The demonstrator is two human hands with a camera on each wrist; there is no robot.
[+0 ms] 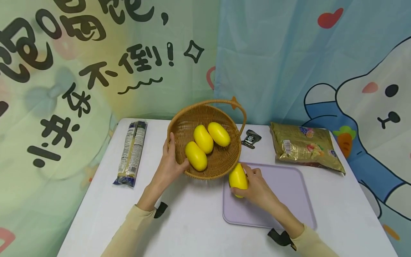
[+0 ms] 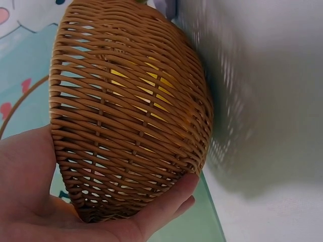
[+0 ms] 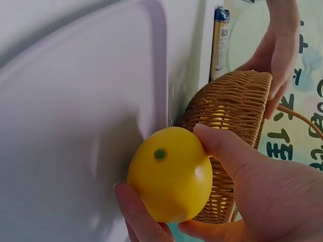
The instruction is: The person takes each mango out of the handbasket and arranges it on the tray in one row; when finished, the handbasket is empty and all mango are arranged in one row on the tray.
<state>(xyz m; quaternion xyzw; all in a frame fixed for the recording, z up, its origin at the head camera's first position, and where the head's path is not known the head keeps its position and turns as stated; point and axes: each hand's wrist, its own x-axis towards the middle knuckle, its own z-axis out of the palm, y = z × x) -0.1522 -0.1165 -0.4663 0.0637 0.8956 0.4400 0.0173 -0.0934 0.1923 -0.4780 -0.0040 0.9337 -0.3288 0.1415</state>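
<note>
My left hand [image 1: 168,167] grips a brown wicker basket [image 2: 131,116] by its left side, tilted with the opening toward me. Inside it lie a lower mango [image 1: 196,156], a middle mango [image 1: 203,139] and an upper mango [image 1: 219,134], all yellow and smooth. Just below the basket's right edge, my right hand [image 1: 258,187] holds another yellow mango [image 1: 238,180] between thumb and fingers. In the right wrist view a small green stem spot shows on this mango [image 3: 171,176]. Behind it is the lilac tray [image 1: 276,214].
On the left of the white table [image 1: 189,228] lies a long clear-and-blue packet [image 1: 131,153]. A small black wrapped item [image 1: 251,138] is right of the basket. At the back right rests a gold snack bag [image 1: 305,146]. Printed curtains [image 1: 257,64] hang behind the table.
</note>
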